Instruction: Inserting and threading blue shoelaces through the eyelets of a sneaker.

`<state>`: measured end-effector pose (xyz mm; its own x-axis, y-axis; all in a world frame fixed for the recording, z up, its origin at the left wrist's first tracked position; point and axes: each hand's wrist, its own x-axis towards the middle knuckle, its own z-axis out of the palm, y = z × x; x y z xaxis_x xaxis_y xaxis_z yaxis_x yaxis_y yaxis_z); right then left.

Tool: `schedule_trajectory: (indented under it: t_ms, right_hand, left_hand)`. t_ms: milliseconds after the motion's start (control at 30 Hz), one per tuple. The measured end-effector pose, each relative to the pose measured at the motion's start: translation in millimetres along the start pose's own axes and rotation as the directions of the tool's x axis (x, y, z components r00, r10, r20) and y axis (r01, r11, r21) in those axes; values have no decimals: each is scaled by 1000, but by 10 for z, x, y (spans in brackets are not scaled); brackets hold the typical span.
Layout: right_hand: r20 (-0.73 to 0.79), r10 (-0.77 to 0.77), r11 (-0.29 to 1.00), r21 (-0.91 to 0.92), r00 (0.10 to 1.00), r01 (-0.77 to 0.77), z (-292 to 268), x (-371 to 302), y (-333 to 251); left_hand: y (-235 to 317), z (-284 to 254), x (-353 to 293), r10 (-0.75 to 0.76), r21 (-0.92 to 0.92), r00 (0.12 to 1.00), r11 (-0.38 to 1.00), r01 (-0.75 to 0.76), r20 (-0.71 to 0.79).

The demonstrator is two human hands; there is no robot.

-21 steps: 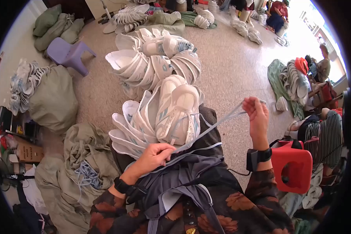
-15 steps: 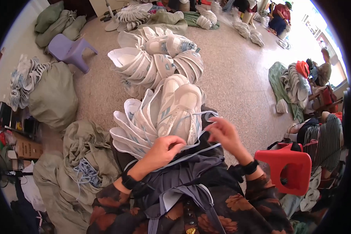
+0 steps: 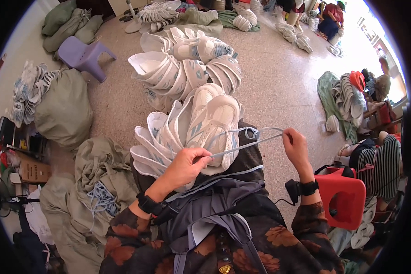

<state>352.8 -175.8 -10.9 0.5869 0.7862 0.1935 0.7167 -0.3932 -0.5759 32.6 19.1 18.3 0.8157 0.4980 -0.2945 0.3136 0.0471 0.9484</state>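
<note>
On my lap lies a white sneaker [image 3: 221, 119] with light blue trim, its toe away from me, against a fan of nested white shoe uppers [image 3: 156, 148]. A light blue shoelace [image 3: 246, 145] runs across its near end. My left hand [image 3: 187, 165] pinches the lace at the sneaker's near left side. Out to the right, my right hand [image 3: 295, 145] pinches the lace where it loops back toward the sneaker's eyelets. A further length of lace [image 3: 242, 172] trails over the dark cloth on my lap.
More nested white shoes [image 3: 182, 68] are piled on the floor just beyond. A red stool [image 3: 340, 196] stands at right, a purple chair [image 3: 84, 57] at far left. Left of me lies grey-green cloth [image 3: 102, 160] with a tangle of blue laces [image 3: 102, 198]. Other people sit farther off.
My right hand has moved right, away from the sneaker, drawing the lace out into a taut stretch. My left hand has shifted slightly up and left and holds the lace.
</note>
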Motion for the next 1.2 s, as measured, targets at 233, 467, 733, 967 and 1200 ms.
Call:
schedule_trajectory:
  t_ms: [233,467,733,967,1200]
  right_hand:
    - [321,-1,893,427,947,-144,370,-96,-792]
    - [355,-171,804,589,919,-78,498,-74,-1027]
    - [156,-266,957,-80,951,280,482,-71,-717]
    - [241,-267,742,669,933,40,732,-64,-1358]
    - [231,-250,890,437,940,130,701,-28,-1209]
  left_hand:
    - [153,181,219,336,303,941,902,-309,-39]
    - [298,148,219,248,268,968,936,-227,-46]
    - [160,14,251,352,404,926,873,-274,-133]
    - [151,131,338,595,502,797,723,-474,-105]
    - [228,51,284,407,495,902,819,-291,-143]
